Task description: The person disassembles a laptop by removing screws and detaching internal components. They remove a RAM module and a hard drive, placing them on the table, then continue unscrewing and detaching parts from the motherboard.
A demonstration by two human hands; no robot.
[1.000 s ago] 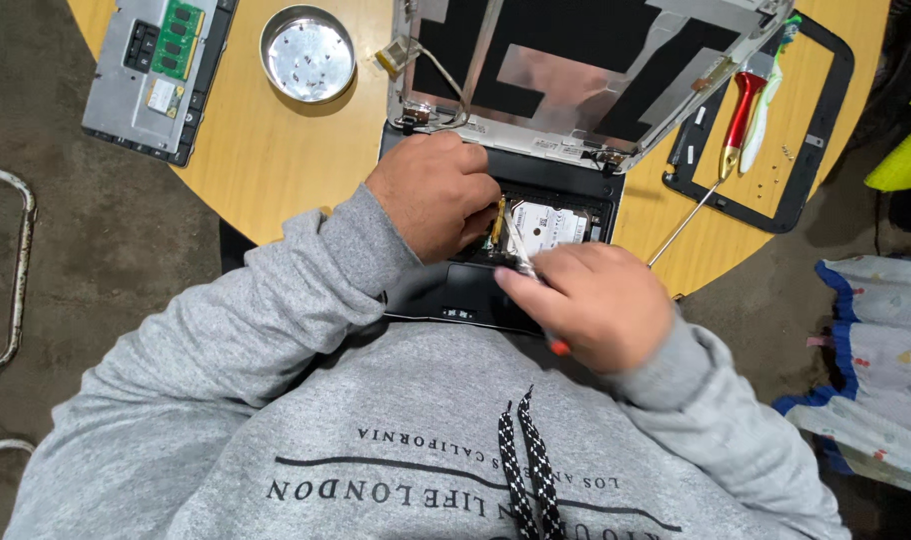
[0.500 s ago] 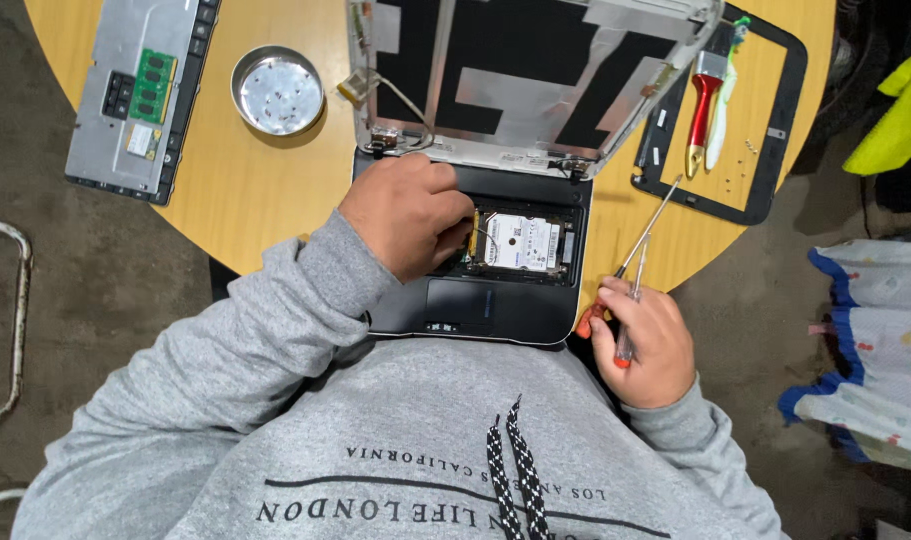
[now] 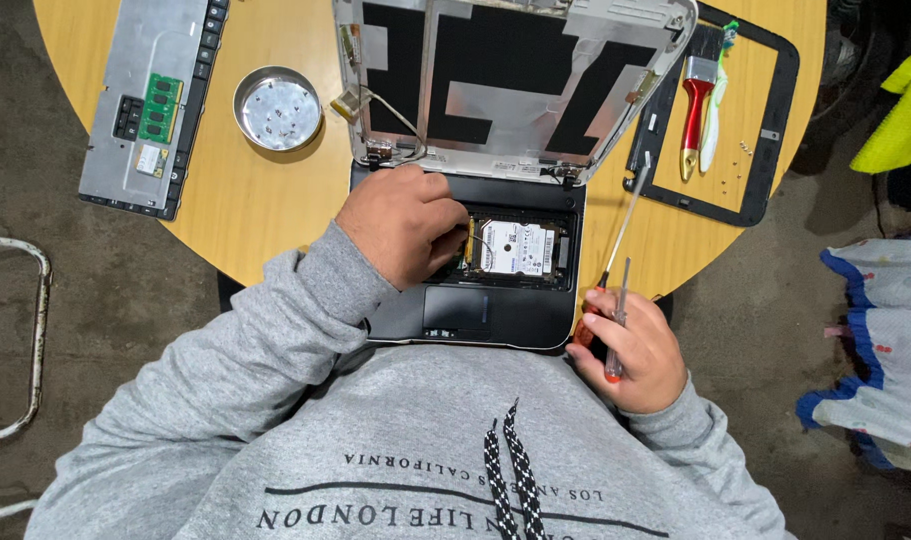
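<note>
Left hand [image 3: 403, 232] fingers curled inside opened laptop base [image 3: 475, 300], beside hard drive [image 3: 516, 247]; right hand [image 3: 630, 350] grips two screwdrivers [image 3: 615, 270]. Advice: keep tips off board, steady chassis w/ palm.

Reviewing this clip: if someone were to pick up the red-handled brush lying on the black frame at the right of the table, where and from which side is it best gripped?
Probably by the red handle, coming from above with fingers across its width. The brush lies flat on the black bezel frame, bristles pointing away from the person, handle end nearer. A green-tipped tool lies close along its right, so the left side gives freer access.
</note>
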